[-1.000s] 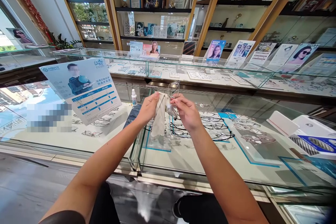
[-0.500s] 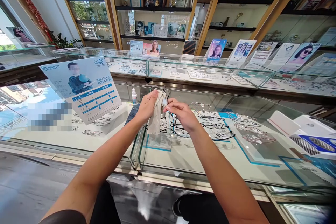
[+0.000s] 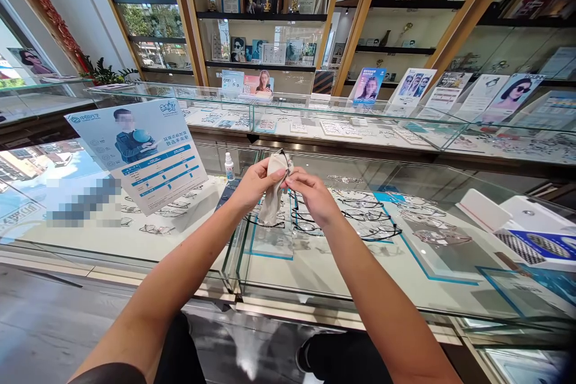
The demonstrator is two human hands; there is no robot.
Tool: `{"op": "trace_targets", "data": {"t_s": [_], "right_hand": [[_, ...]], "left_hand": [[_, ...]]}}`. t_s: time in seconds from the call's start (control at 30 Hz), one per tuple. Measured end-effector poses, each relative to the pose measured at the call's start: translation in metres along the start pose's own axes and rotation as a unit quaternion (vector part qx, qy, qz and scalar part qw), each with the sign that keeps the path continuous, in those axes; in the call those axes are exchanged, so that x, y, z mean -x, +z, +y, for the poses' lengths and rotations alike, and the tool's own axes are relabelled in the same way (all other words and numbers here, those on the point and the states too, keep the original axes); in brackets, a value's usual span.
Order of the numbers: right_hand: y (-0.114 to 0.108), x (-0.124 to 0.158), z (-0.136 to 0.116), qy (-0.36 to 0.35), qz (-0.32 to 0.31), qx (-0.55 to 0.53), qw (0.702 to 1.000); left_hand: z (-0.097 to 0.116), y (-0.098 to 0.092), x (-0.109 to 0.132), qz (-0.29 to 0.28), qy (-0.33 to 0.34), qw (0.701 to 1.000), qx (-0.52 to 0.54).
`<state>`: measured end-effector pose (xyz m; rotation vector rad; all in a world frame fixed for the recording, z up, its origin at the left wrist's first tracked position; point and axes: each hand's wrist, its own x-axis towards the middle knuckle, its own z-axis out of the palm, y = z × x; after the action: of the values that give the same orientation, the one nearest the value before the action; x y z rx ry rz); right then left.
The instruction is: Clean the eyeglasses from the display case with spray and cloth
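Note:
Above the glass counter, my left hand [image 3: 257, 183] is closed on a pale beige cleaning cloth [image 3: 271, 204], its thumb pressing toward the right. The cloth hangs down below the fingers and also covers part of a pair of glasses [image 3: 283, 155], of which a thin dark piece of frame shows at the top. My right hand [image 3: 311, 192] pinches the glasses at their right side, fingertips meeting the left thumb. Most of the lenses are hidden by cloth and fingers.
Rows of eyeglasses [image 3: 366, 216] lie inside the glass counter [image 3: 288, 282] below my hands. A small white spray bottle [image 3: 229, 167] and a tilted blue-and-white sign [image 3: 148, 159] stand to the left. At the right sits an open white box [image 3: 517, 222]. Farther back runs another display case [image 3: 315, 111].
My left thumb has moved right and down across the cloth toward my right fingertips. The cloth is now wrapped more over the glasses, and its hanging end is narrower.

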<state>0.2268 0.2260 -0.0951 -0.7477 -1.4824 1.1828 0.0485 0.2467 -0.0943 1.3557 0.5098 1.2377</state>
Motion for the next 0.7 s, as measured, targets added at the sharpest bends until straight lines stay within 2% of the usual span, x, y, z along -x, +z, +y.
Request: {"op": "trace_targets", "data": {"t_s": [0.37, 0.7], "right_hand": [[0.0, 0.001, -0.002, -0.001, -0.026, -0.004, 1.0], [0.005, 0.006, -0.012, -0.014, -0.113, 0.01, 0.993]], "left_hand": [[0.003, -0.003, 0.001, -0.012, 0.004, 1.0, 0.012], [0.008, -0.001, 0.004, 0.051, 0.068, 0.996, -0.024]]}}
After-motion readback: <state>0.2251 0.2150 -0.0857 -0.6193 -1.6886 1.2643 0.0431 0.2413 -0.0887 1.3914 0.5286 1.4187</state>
